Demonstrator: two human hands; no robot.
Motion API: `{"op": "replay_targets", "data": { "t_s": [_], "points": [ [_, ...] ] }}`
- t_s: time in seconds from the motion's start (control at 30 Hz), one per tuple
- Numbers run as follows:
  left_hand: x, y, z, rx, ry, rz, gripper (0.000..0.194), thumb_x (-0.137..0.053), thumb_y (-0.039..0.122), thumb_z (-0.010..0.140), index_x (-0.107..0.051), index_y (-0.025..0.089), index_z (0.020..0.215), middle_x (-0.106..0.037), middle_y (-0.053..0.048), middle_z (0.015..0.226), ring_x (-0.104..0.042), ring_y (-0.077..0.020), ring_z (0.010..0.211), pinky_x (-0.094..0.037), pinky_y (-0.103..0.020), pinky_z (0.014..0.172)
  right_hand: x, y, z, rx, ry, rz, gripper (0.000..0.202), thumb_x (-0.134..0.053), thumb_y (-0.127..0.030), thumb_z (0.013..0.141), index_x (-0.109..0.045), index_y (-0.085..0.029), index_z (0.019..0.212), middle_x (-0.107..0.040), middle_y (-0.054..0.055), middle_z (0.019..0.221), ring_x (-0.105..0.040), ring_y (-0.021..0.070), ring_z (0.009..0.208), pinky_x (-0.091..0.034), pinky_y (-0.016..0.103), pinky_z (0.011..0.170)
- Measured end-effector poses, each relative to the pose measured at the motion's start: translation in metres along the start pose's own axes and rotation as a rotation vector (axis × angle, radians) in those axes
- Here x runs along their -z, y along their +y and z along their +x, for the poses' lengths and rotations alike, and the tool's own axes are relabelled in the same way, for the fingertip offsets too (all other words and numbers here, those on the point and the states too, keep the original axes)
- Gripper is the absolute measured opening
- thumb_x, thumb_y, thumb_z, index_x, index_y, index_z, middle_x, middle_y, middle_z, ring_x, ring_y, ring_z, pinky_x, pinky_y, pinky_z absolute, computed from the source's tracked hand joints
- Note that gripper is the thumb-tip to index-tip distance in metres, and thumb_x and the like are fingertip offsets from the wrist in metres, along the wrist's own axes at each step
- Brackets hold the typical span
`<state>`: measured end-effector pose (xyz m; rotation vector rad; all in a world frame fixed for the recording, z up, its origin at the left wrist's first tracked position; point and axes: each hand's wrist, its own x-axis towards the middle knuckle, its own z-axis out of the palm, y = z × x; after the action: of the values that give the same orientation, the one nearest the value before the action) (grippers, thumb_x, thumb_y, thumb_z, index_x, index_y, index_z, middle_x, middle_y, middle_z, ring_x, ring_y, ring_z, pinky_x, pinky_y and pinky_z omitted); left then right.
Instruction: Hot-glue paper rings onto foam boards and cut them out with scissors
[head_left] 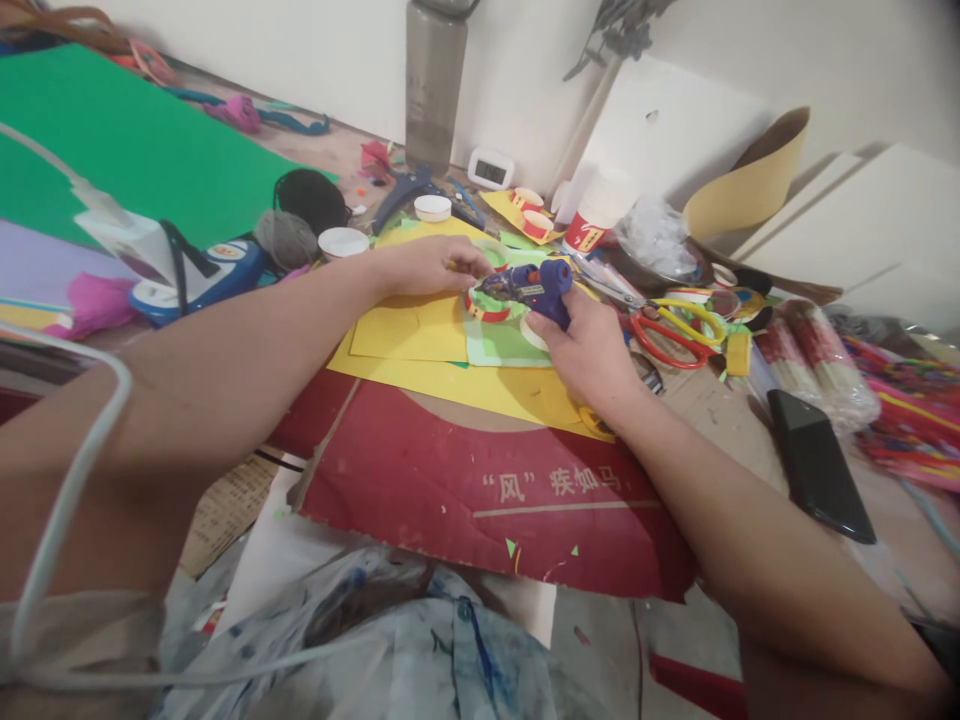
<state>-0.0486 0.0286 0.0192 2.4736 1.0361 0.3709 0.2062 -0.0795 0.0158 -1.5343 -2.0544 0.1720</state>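
My right hand (pixel 592 345) is wrapped around a blue hot glue gun (pixel 551 285), whose nozzle end points left. Close to that nozzle, my left hand (pixel 439 265) has its fingers bent and drawn together; what they pinch, if anything, is hidden. Just below the fingertips sits a red and yellow ring (pixel 489 312), which looks cut from a paper cup. It lies on a light green sheet (pixel 510 348), over yellow sheets (pixel 409 330). A white round piece (pixel 534 332) shows partly beside my right hand.
Red cardboard (pixel 480 490) lies in front. Scissors with red handles (pixel 667 345), a phone (pixel 821 465) and wrapped bundles (pixel 817 360) are right. A bottle (pixel 435 90), a small clock (pixel 491 168) and a paper cup (pixel 596 210) stand behind. A white cable (pixel 75 510) crosses the left.
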Motion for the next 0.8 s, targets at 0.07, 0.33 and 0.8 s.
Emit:
{"op": "replay_targets", "data": {
  "t_s": [0.07, 0.33, 0.8],
  "points": [
    [0.0000, -0.0011, 0.0003, 0.000, 0.004, -0.007, 0.048, -0.059, 0.039, 0.092, -0.075, 0.027, 0.136, -0.071, -0.004, 0.133, -0.065, -0.0245, 0.122, -0.046, -0.037, 0.114, -0.0006, -0.0006, 0.0012, 0.001, -0.013, 0.011, 0.033, -0.062, -0.035, 0.095, -0.073, -0.020, 0.122, -0.079, 0.016, 0.106, -0.072, 0.0381, 0.105, -0.055, 0.052, 0.094],
    [0.0006, -0.0012, 0.0007, 0.017, 0.005, -0.002, 0.047, -0.060, 0.041, 0.093, -0.076, 0.025, 0.134, -0.071, -0.005, 0.135, -0.065, -0.0249, 0.124, -0.046, -0.035, 0.113, -0.0033, -0.0017, 0.0054, -0.054, 0.006, -0.021, 0.028, -0.063, -0.037, 0.094, -0.073, -0.018, 0.113, -0.078, 0.017, 0.102, -0.071, 0.0373, 0.097, -0.055, 0.052, 0.090],
    [-0.0008, -0.0044, 0.0019, -0.011, 0.009, -0.007, 0.048, -0.061, 0.040, 0.091, -0.075, 0.028, 0.135, -0.072, -0.004, 0.131, -0.065, -0.0246, 0.122, -0.046, -0.037, 0.112, -0.0008, -0.0016, 0.0036, -0.021, 0.005, -0.033, 0.027, -0.063, -0.034, 0.094, -0.074, -0.020, 0.114, -0.078, 0.016, 0.101, -0.072, 0.0380, 0.099, -0.055, 0.052, 0.090]
  ]
}}
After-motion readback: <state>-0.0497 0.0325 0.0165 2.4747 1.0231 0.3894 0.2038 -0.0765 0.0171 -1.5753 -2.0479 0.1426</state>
